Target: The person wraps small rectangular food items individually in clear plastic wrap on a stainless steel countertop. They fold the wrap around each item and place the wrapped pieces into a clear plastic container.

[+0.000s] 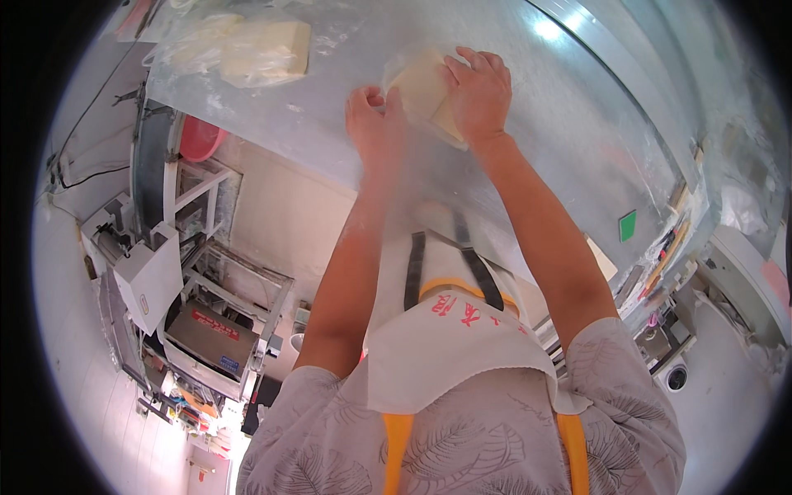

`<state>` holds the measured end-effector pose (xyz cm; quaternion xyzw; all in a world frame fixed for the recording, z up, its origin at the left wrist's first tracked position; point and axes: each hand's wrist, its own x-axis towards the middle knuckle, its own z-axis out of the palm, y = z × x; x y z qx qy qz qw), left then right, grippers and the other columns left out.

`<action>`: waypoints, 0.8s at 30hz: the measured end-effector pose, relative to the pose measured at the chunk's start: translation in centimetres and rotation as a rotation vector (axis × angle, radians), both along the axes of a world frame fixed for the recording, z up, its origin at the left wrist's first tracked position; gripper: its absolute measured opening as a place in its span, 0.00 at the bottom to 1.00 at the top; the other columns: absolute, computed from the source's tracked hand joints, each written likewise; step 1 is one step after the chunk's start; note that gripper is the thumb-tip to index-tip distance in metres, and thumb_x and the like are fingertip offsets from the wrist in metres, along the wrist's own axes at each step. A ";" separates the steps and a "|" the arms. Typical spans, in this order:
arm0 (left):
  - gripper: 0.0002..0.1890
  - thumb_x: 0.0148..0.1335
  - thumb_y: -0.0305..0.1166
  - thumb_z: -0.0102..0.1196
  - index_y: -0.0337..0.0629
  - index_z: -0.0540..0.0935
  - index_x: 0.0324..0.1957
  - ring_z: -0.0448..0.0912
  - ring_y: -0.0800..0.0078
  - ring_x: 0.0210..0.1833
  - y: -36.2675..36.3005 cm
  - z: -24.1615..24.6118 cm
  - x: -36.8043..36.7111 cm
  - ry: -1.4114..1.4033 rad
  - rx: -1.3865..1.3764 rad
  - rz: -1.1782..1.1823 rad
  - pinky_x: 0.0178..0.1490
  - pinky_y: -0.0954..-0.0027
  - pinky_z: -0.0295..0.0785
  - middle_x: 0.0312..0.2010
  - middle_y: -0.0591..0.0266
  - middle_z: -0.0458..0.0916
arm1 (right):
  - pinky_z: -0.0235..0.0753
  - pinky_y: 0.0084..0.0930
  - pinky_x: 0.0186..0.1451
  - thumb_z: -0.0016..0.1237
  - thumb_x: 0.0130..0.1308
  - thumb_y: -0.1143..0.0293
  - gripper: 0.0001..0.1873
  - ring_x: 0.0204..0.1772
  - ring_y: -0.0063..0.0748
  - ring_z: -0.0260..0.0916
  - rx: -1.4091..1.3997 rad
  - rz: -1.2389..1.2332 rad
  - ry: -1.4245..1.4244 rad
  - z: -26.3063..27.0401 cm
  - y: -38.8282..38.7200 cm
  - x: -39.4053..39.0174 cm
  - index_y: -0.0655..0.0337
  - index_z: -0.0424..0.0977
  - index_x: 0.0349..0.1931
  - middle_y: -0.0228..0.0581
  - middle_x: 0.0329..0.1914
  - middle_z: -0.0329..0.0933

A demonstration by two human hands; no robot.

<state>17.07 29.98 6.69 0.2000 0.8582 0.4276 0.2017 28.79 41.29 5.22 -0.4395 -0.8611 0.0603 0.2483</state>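
Note:
A pale stack of flat sheets (423, 86), which looks like dough, lies on the grey metal worktop (334, 117) before me. Clear plastic seems to surround part of it. My right hand (482, 93) grips its right side, thumb and curled fingers at the edge. At the stack's left edge is my left hand (374, 120), with bent fingers and the thumb close to the sheets. Whether it pinches the thin plastic there is too blurred to tell.
Clear plastic bags (266, 49) with similar pale blocks lie at the worktop's far left. A green card (627, 226) rests toward the right, near several tools (668, 253) along the edge. Below left are a red basin (201, 139) and a white machine (148, 278).

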 end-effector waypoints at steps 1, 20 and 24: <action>0.19 0.68 0.40 0.66 0.33 0.83 0.49 0.83 0.67 0.40 -0.4 0.4 0.1 -0.030 0.002 -0.011 0.48 0.64 0.78 0.40 0.56 0.85 | 0.74 0.40 0.57 0.66 0.62 0.63 0.08 0.56 0.40 0.75 0.053 -0.003 0.000 0.1 -0.3 -0.1 0.50 0.88 0.40 0.32 0.55 0.86; 0.21 0.79 0.38 0.57 0.30 0.76 0.64 0.83 0.65 0.59 -5.9 8.5 2.2 -1.095 0.441 0.140 0.61 0.63 0.80 0.57 0.51 0.83 | 0.75 0.43 0.55 0.57 0.64 0.67 0.07 0.51 0.44 0.77 -0.182 0.435 0.164 10.0 -11.6 3.1 0.52 0.81 0.42 0.34 0.44 0.82; 0.23 0.81 0.38 0.53 0.29 0.74 0.67 0.81 0.59 0.65 -7.8 9.8 3.0 -1.061 0.439 0.001 0.67 0.53 0.79 0.61 0.47 0.82 | 0.74 0.42 0.66 0.51 0.77 0.57 0.17 0.60 0.43 0.77 -0.744 0.091 0.281 12.7 -8.0 5.8 0.55 0.80 0.57 0.41 0.58 0.82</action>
